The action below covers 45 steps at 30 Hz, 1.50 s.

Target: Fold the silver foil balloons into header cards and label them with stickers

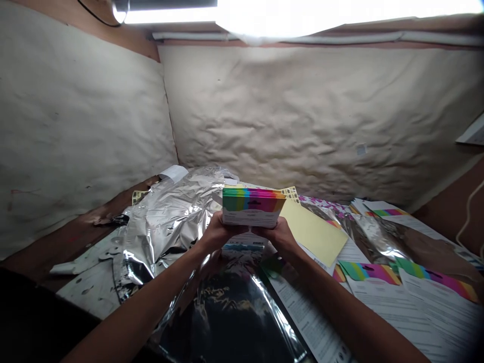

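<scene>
A shiny black foil sheet (227, 317) lies just below the hands. The left hand (223, 234) and the right hand (276, 237) both grip a thick stack of rainbow cards (253, 206) from below. A pale yellow sheet (313, 232) sits just past the right hand, and crinkly silver foil (166, 222) lies past the left hand

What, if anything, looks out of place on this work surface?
The pale yellow sheet lies skewed across the printed leaflets, out of line with them, and the silver foil is heavily crumpled rather than laid flat.
</scene>
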{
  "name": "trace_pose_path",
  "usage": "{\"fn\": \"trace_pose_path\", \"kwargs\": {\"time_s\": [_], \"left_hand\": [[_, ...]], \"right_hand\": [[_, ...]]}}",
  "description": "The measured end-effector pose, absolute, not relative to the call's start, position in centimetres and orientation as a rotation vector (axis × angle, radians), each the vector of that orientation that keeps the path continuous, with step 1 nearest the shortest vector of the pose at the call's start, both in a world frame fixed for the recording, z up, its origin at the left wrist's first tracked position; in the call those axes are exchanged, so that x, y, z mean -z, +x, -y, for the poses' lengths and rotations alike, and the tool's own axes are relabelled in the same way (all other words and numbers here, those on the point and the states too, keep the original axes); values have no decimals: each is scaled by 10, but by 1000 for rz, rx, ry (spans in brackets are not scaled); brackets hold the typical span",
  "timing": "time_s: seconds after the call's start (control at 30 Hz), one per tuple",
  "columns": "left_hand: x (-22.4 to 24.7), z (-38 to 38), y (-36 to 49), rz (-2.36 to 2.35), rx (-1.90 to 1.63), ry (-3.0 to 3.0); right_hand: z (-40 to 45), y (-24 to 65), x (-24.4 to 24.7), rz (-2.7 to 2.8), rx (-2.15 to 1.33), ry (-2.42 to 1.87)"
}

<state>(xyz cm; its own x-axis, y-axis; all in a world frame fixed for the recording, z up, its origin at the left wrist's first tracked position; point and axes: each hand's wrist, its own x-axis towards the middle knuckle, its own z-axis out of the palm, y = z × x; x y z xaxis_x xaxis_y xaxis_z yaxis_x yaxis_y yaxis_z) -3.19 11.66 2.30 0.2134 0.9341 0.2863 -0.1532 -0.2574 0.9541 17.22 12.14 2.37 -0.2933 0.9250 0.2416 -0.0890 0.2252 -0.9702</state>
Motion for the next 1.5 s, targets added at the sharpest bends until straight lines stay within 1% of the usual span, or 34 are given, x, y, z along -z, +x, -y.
{"fn": "trace_pose_path", "kwargs": {"time_s": [0.27,0.47,0.57,0.67,0.7,0.77,0.9,1.07,1.27,1.4,1.5], "left_hand": [[-26,-120,-35,-757,-1259,1410],[-26,-116,-34,-748,-1250,1372],[-28,-116,-34,-652,-1361,1140],[-30,-124,-41,-590,-1552,715],[-30,-127,-44,-607,-1580,615],[-32,-131,-47,-658,-1521,515],[-37,-124,-40,-699,-1239,626],[-39,-109,-29,-614,-1062,888],[-31,-113,-33,-832,-1103,1198],[-26,-117,-37,-842,-1123,1203],[-25,-118,-37,-846,-1158,1164]], "right_hand": [[-117,172,-44,1469,-1357,-791],[-116,171,-37,1416,-1414,-810],[-116,172,-35,1305,-1397,-831],[-119,177,-42,1195,-1420,-769],[-120,179,-45,1176,-1443,-734],[-121,183,-50,1167,-1506,-659],[-121,184,-49,1180,-1616,-600],[-123,182,-40,1097,-1658,-681],[-119,178,-39,1208,-1613,-725],[-113,178,-47,1332,-1529,-752],[-115,187,-54,1445,-1609,-667]]}}
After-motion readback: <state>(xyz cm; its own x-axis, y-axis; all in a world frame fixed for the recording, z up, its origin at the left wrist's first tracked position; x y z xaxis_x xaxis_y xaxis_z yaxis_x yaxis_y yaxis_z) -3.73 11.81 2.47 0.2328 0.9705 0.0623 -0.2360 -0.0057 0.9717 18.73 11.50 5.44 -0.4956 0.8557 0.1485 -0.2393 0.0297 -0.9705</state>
